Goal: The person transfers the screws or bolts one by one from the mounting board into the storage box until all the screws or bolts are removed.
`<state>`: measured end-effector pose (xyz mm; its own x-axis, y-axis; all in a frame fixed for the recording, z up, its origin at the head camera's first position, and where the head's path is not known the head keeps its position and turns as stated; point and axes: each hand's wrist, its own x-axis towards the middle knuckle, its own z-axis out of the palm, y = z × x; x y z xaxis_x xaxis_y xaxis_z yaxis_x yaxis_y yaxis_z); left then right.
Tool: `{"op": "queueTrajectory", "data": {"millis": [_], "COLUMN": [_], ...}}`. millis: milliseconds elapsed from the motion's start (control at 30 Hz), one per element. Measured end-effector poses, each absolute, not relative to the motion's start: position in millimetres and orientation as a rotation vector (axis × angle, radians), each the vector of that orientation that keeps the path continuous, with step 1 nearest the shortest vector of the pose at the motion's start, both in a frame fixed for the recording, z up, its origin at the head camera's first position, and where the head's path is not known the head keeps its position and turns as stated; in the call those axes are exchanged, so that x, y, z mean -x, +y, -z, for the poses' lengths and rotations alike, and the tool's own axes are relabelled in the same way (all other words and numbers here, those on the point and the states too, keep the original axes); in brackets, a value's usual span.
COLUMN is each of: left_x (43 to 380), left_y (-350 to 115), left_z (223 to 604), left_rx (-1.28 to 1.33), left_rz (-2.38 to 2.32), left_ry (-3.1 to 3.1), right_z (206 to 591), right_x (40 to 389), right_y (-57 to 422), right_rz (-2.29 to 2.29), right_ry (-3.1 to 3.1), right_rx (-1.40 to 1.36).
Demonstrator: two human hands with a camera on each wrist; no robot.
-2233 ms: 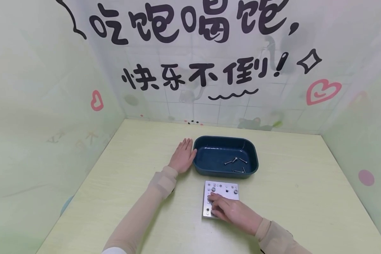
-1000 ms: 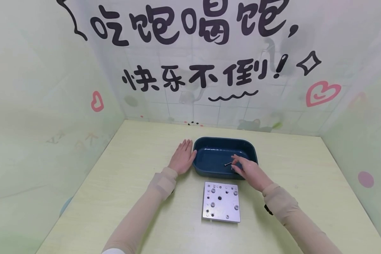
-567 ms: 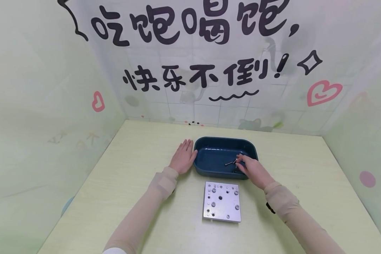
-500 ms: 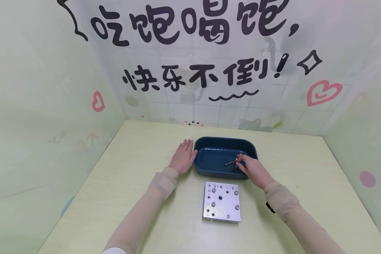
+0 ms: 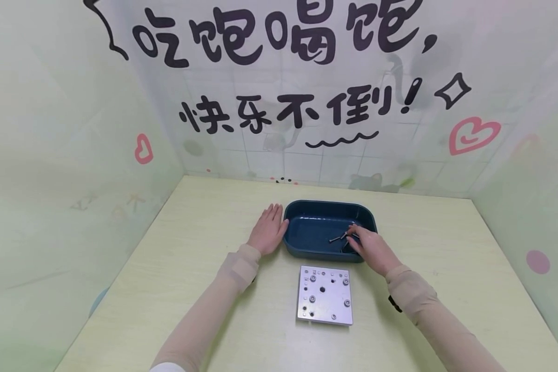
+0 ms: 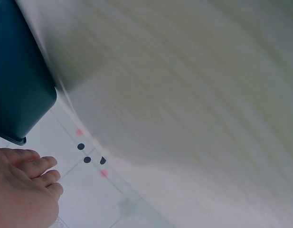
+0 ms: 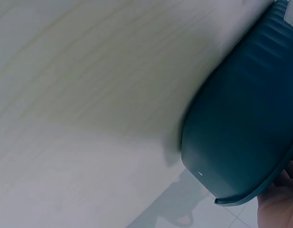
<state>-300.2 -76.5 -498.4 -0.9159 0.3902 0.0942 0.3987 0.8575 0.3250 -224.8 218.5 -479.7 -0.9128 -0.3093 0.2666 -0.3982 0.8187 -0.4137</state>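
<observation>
A dark blue-green plastic tray [image 5: 307, 235] holds several small metal bolts [image 5: 336, 239] toward its right side. My right hand [image 5: 372, 250] reaches over the tray's near right rim, with curled index finger and thumb among the bolts. I cannot tell whether a bolt is pinched there. In the right wrist view, the tray wall [image 7: 236, 123] hides the fingertips of that hand [image 7: 279, 204]. Flat beside the tray's left end lies my left hand [image 5: 266, 232], its fingers straight. The left wrist view shows its fingers [image 6: 39, 166] near the tray's outer wall [image 6: 23, 76].
A square silver metal plate [image 5: 332, 292] lies just in front of the tray, with holes and several bolt heads on its top. The pale wooden table [image 5: 204, 206] meets printed wall sheets [image 5: 242, 155] at the back and both sides.
My right hand has left the metal plate and moved up and right into the tray among the bolts. Lately its fingers shift only slightly there. The left hand stays put.
</observation>
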Motion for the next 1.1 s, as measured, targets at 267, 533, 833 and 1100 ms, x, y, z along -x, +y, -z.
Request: {"op": "queueTrajectory", "data": {"millis": [267,533,833,1100], "left_x": [300.3,299.8,298.6,299.6], "left_y": [-76.6,-77.0,-76.8,-76.0], "left_z": [497.7,498.1,496.4,496.1], "left_rx": [0.631,0.637,0.633,0.632], "left_rz": [0.541,0.537,0.541,0.550], "left_ry": [-3.012,-3.017,-3.015,-3.015], "right_z": [478.9,474.0,467.9,476.2], "right_x": [220.7,209.2,190.1,163.8], "right_y": [218.4,214.7,207.6,195.3], "right_rz": [-0.700,-0.694,-0.695,-0.619], "right_ry": [-2.817,-2.809,-2.768,-2.640], "right_rx": [-0.569,-0.616,-0.679,-0.918]}}
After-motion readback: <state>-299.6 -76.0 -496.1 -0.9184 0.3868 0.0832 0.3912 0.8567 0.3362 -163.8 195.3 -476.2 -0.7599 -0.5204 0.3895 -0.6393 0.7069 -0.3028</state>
